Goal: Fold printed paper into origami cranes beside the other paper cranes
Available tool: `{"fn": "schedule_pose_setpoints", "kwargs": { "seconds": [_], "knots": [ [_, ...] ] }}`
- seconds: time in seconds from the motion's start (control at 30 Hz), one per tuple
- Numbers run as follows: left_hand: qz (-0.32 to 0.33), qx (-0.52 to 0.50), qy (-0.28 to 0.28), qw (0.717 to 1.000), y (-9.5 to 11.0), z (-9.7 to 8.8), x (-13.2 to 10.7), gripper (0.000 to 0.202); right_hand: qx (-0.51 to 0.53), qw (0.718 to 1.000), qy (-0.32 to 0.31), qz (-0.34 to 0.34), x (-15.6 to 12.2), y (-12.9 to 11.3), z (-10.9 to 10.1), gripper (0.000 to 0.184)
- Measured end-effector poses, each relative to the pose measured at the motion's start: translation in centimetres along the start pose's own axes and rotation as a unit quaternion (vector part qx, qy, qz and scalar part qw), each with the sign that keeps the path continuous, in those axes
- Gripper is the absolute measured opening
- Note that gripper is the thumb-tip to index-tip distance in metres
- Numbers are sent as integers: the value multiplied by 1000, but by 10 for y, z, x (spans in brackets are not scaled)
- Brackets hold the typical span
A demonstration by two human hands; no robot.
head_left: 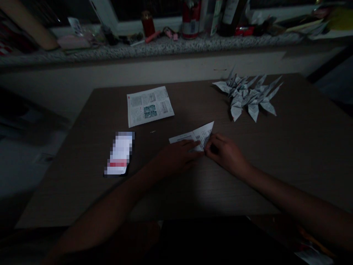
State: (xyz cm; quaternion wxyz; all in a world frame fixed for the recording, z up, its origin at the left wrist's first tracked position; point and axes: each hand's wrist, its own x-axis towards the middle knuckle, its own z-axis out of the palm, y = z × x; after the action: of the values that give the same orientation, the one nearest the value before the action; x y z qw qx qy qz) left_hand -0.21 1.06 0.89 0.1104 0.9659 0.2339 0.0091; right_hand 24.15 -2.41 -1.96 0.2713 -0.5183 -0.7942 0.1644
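Head view; left hand (178, 157) lies flattish across the folded paper (204, 132), middle of the table (278, 151); right hand (227, 151) pinches its right edge; phone (120, 151) sits off left, paper cranes (248, 96) back right.

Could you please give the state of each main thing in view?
Folded paper: folded, print showing
Left hand: fingers extended over the folded paper
Right hand: fingers curled at the paper's right edge
Printed sheet: lying flat, print up
Phone: screen lit, contents pixelated
Paper pieces: folded into pointed shapes, clustered
Red can: upright
Dark bottle: upright
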Motion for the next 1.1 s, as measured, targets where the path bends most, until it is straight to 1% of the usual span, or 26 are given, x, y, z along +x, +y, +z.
{"fn": "schedule_pose_setpoints", "kwargs": {
  "seconds": [0.17, 0.23, 0.37, 0.53, 0.63, 0.7, 0.77, 0.83, 0.9, 0.97, 1.0, 1.07, 1.1],
  "knots": [
    [0, -8, -1, 1000, 0, 0, 0, 42, -34, 999, 34, 0, 12, 12, -5, 7],
    [-1, -9, 2, 1000, 0, 1, -1, 42, -42, 998, 50, 8, 18, 21, -7, 7],
    [-5, -10, -1, 1000, -1, 4, -1, 42, -69, 995, 60, 27, 32, 40, -11, 9],
    [-1, -12, 4, 1000, -2, 5, -3, 43, -98, 989, 108, 32, 48, 62, -13, 16],
    [-1, -15, 4, 1000, -3, 5, -3, 44, -113, 987, 110, 28, 56, 74, -15, 18],
    [0, -17, 2, 1000, -3, 5, -3, 44, -120, 986, 112, 39, 60, 79, -16, 19],
    [1, -19, 2, 1000, -3, 6, -3, 44, -118, 985, 114, 54, 61, 81, -19, 19],
    [1, -20, 6, 1000, -3, 6, -3, 44, -104, 985, 120, 62, 58, 77, -23, 19],
    [1, -21, 12, 1000, -3, 7, -4, 44, -87, 985, 137, 59, 52, 67, -26, 18],
    [4, -24, 16, 1000, -3, 7, -4, 43, -83, 984, 151, 45, 43, 53, -28, 23],
    [5, -26, 18, 999, -2, 6, -4, 43, -75, 989, 128, 18, 39, 47, -27, 26],
    [6, -29, 20, 999, -2, 6, -4, 43, -57, 996, 40, -58, 31, 37, -22, 41],
    [6, -30, 20, 999, -2, 6, -4, 43, -54, 994, -6, -93, 27, 34, -19, 50]
  ]
}}
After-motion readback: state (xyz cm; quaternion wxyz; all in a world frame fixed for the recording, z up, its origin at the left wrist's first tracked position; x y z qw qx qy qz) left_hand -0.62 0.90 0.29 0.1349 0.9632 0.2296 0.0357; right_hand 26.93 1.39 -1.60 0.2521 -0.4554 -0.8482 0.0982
